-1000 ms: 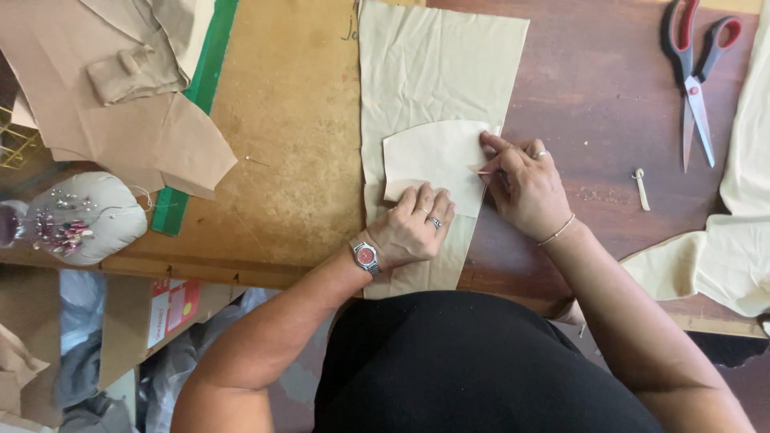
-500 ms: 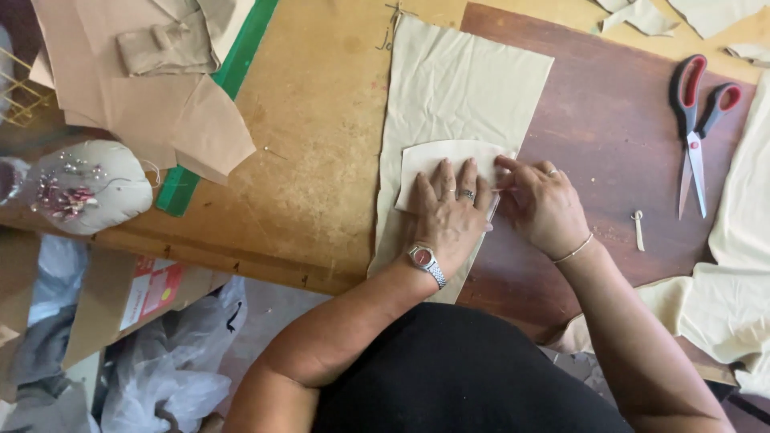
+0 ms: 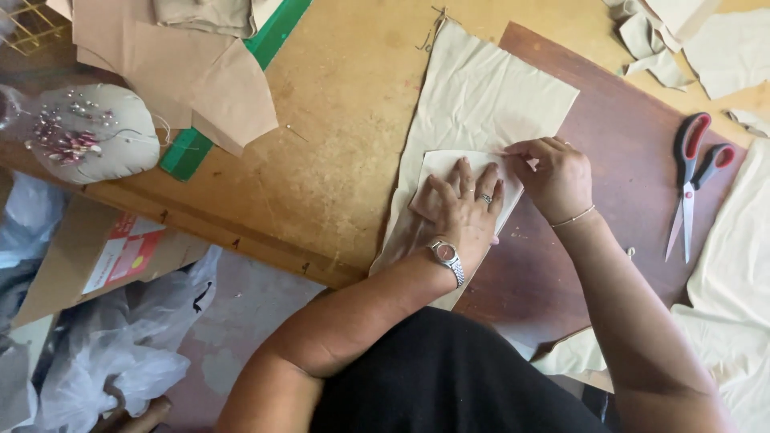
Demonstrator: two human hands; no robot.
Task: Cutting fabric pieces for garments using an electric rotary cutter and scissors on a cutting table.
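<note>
- The fingers (image 3: 461, 172) of the left hand (image 3: 459, 207) are lying spread and flat, gripping nothing, pressing down on a pale paper pattern piece (image 3: 449, 164).
- The right hand (image 3: 553, 178) is sitting just beside it at the pattern's upper right edge, its fingers (image 3: 523, 152) pinched closed there; whatever is between them is too small to tell.
- The pattern piece is lying on a strip of cream fabric (image 3: 481, 100), which is running from the desk's near edge up and away from the person.
- A ring is showing on the left hand, a silver wristwatch (image 3: 447, 256) on that wrist, and a thin bracelet (image 3: 574, 216) on the right wrist.
- The fabric is resting partly on the yellowish desk (image 3: 345, 120) and partly on a dark brown board (image 3: 634, 176).
- Red-handled scissors (image 3: 691, 180) are lying on the board, well apart to the right of the hands.
- More cream cloth (image 3: 734, 248) is lying at the right edge, with scraps at the upper right.
- To the far left, a pincushion (image 3: 104, 132) stuck with pins is sitting near brown paper pieces (image 3: 200, 76) and a green ruler (image 3: 241, 88).
- Below the desk edge, a cardboard box (image 3: 96, 256) and plastic bags (image 3: 112, 361) are lying.
</note>
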